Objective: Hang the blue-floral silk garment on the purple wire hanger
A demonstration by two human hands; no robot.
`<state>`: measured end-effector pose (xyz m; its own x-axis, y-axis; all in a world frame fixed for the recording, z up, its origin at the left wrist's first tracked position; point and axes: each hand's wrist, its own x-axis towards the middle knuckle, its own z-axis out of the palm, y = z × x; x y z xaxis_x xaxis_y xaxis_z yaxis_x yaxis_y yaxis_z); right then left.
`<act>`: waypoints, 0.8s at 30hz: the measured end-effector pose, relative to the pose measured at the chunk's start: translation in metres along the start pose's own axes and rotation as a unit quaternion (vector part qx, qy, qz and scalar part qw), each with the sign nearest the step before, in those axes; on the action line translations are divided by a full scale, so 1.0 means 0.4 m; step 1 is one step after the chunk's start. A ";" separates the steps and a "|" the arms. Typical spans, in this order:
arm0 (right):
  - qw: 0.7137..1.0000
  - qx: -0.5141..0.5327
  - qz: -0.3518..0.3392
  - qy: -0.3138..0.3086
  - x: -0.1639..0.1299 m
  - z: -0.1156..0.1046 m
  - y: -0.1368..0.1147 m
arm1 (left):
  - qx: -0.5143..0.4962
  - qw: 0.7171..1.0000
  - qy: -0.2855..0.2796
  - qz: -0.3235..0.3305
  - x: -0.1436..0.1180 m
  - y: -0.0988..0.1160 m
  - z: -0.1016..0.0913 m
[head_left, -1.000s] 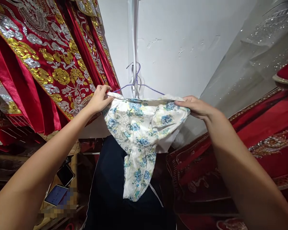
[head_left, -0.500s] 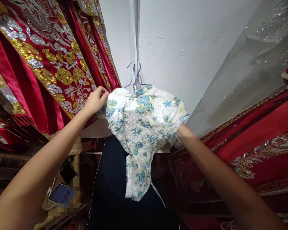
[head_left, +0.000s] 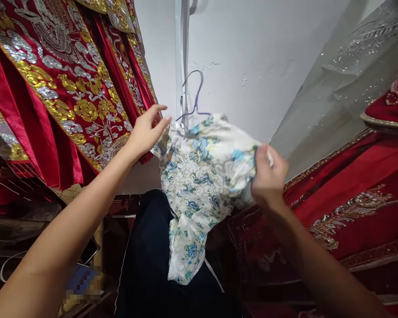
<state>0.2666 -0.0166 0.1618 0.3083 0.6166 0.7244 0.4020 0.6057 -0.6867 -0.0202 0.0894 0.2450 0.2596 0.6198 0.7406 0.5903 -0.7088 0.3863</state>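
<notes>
A white short-sleeved blouse with blue and green flowers (head_left: pixel 199 190) hangs on a purple hanger (head_left: pixel 198 95), its lower part over my lap. At the right sleeve, my right hand (head_left: pixel 269 174) is closed on the bunched fabric, slightly blurred. My left hand (head_left: pixel 150 130) is by the blouse's left shoulder and collar, thumb and forefinger apart. Its other fingers are partly hidden, and I see no cloth pinched in it. The hanger's hook points up in front of the wall, and its lower arms run inside the collar.
Red garments with gold and silver embroidery (head_left: pixel 86 106) hang at the left. More red beaded fabric (head_left: pixel 358 198) lies at the right, beside sheer sparkly material (head_left: pixel 361 79). Behind is a white wall (head_left: pixel 239 53) with a vertical strip. A phone (head_left: pixel 89 251) lies at lower left. Dark trousers (head_left: pixel 146 247) cover my legs.
My right hand has come out from under the sleeve and now grips it from outside. My left hand has moved right, towards the collar, its fingers parting. The hanger has turned and tilted.
</notes>
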 end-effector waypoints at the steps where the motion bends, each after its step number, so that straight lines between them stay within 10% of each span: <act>1: 1.000 -0.017 -0.001 -0.024 -0.050 0.006 -0.026 | -0.027 0.998 -0.052 -0.022 -0.006 0.019 0.004; 5: 0.898 0.039 -0.173 -0.402 -0.158 0.030 -0.094 | -0.041 0.975 -0.191 -0.102 -0.034 0.056 0.007; 7: 0.849 0.047 -0.230 -0.474 -0.138 0.038 -0.090 | -0.073 0.963 -0.240 -0.098 -0.045 0.060 -0.008; 11: 0.902 -0.132 -0.218 -0.347 -0.025 0.066 -0.013 | -0.198 0.916 -0.341 -0.078 -0.056 0.076 -0.061; 15: 0.871 -0.248 -0.273 -0.324 0.057 0.128 0.066 | -0.272 0.893 -0.339 -0.116 -0.040 0.071 -0.092; 24: 0.872 -0.331 -0.246 -0.264 0.244 0.178 0.049 | 0.061 0.993 -0.080 -0.064 0.036 -0.080 -0.095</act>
<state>0.2432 0.0912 0.2148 -0.4116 0.6152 0.6724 0.8373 0.5466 0.0124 -0.0644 0.1083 0.2642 0.2889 0.7553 0.5883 0.7115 -0.5805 0.3960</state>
